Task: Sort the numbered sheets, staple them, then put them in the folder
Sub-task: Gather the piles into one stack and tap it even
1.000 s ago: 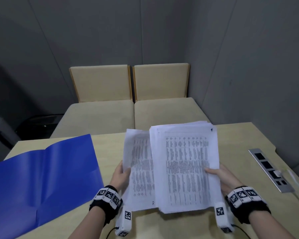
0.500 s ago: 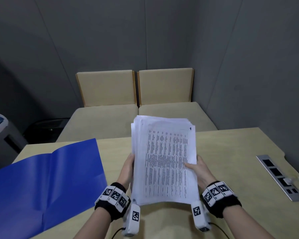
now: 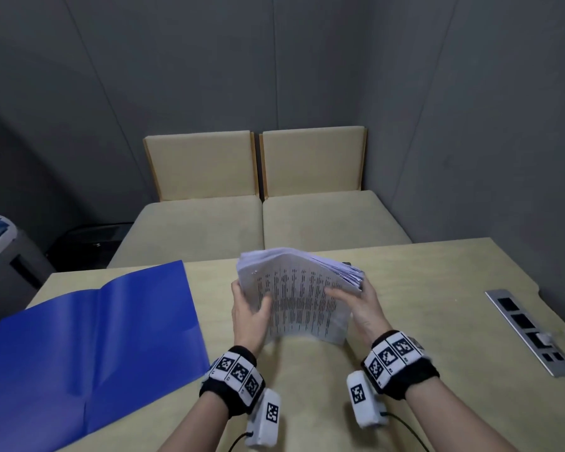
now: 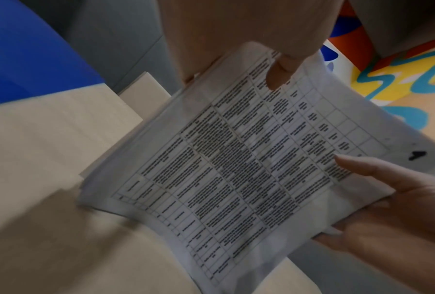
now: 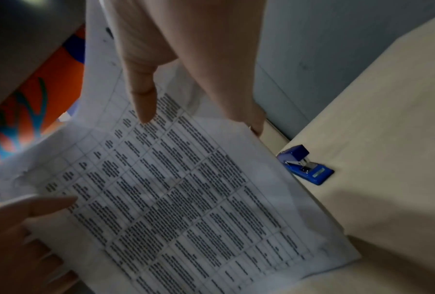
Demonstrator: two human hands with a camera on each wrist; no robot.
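Note:
Both hands hold one thick stack of printed sheets (image 3: 299,298) low over the middle of the table, its far edge fanned out. My left hand (image 3: 250,305) grips the left edge, thumb on the top page and fingers underneath. The right hand (image 3: 351,298) grips the right edge the same way. In the left wrist view the top page of the stack (image 4: 236,159) shows a printed table. An open blue folder (image 3: 88,337) lies flat at the left. A blue stapler (image 5: 304,165) sits on the table just beyond the stack; the sheets mostly hide it in the head view.
A metal socket panel (image 3: 532,331) is set into the table (image 3: 437,288) at the right. Two beige padded seats (image 3: 258,223) stand against the grey wall beyond the far edge. A grey bin (image 3: 0,249) stands on the floor at the far left.
The two separate piles were brought together into one stack. The stack then came down from upright to a low tilt over the table.

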